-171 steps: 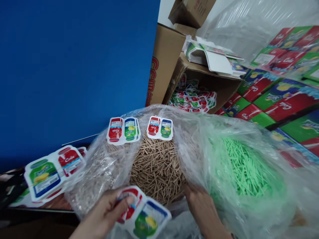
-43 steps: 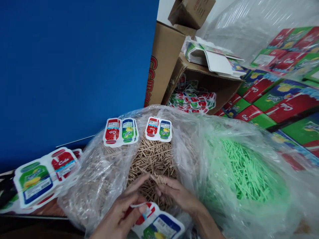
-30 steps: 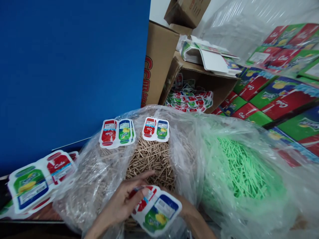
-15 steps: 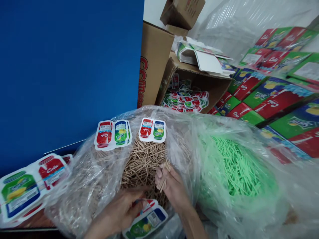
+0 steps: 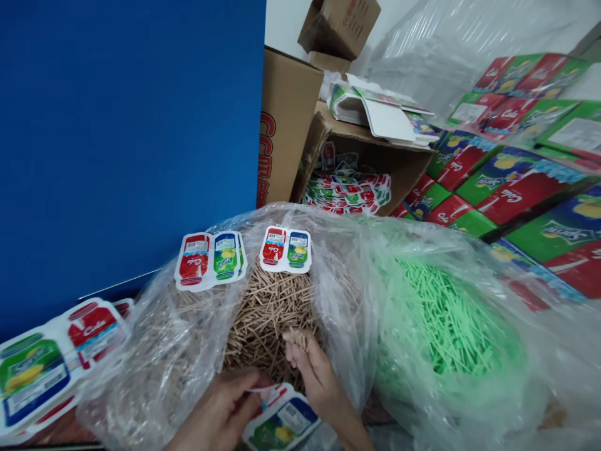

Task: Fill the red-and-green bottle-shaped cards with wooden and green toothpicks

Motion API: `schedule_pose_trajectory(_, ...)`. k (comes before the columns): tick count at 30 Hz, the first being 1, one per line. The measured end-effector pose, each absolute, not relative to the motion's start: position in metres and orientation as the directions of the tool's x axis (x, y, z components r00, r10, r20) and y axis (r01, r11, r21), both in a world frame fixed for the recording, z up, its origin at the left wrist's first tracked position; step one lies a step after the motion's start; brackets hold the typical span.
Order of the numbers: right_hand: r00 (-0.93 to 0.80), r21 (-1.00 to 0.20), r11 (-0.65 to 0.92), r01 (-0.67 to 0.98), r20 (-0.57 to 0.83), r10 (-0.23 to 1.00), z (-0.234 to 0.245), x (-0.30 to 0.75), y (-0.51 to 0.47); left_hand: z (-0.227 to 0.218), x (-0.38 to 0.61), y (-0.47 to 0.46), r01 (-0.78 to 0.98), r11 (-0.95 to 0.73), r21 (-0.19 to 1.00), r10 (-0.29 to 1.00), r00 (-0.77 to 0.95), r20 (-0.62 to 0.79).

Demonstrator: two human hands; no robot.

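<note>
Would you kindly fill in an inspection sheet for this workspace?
Surface: mostly hidden; a reddish-brown strip shows at lower left.
Job's things: thin brown sticks loose in a clear plastic bag; a white-edged, red-and-green printed two-jar card.
Clutter: a similar single card at the pile's far edge; a large card stack at far left; bright green sticks bagged at right.
Hands: left hand holds the two-jar card; right hand pinches a small stick bundle above the brown pile.
Cables: nothing seen.
Surroundings: flat blue panel at left; red-green-blue printed cartons stacked at right.
</note>
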State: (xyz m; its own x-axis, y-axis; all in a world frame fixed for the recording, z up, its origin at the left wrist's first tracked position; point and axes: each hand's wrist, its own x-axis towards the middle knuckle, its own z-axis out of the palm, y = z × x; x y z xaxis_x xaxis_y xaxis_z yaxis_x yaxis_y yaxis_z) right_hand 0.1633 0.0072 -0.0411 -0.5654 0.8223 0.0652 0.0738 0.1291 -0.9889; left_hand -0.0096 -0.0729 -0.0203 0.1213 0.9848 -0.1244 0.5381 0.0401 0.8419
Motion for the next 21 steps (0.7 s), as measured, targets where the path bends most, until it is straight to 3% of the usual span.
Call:
schedule_pose_trajectory(2, -0.528, -0.966, 0.212, 0.151, 0.103, 0.843, -0.040, 0.173, 0.008, -0.024, -0.015, -0.077, 0.390, 0.188, 0.902, 0.982, -0.056, -0.180)
schedule_pose_trajectory(5, -0.484, -0.936, 0.270, 0.225, 0.133, 0.865, -0.040, 0.185, 0.007, -0.026, -0.015, -0.078, 0.026, 0.334, 0.942, 0.906, -0.283, -0.314)
schedule_pose_trajectory(10, -0.454, -0.918, 0.331, 0.219, 0.204, 0.868, -0.045, 0.192, 0.006, -0.016, -0.003, -0.066, -0.434, 0.347, 0.831, 0.755, -0.397, -0.522)
schedule_pose_trajectory(14, -0.385, -0.928, 0.307, 0.211, 0.210, 0.899, -0.047, 0.195, 0.003, -0.009, 0.002, -0.060, -0.573, 0.333, 0.749, 0.702, -0.380, -0.602)
schedule_pose_trajectory(21, -0.300, -0.957, 0.228, 0.180, 0.167, 0.939, -0.043, 0.193, -0.001, -0.010, 0.003, -0.059, -0.607, 0.333, 0.722, 0.692, -0.363, -0.624)
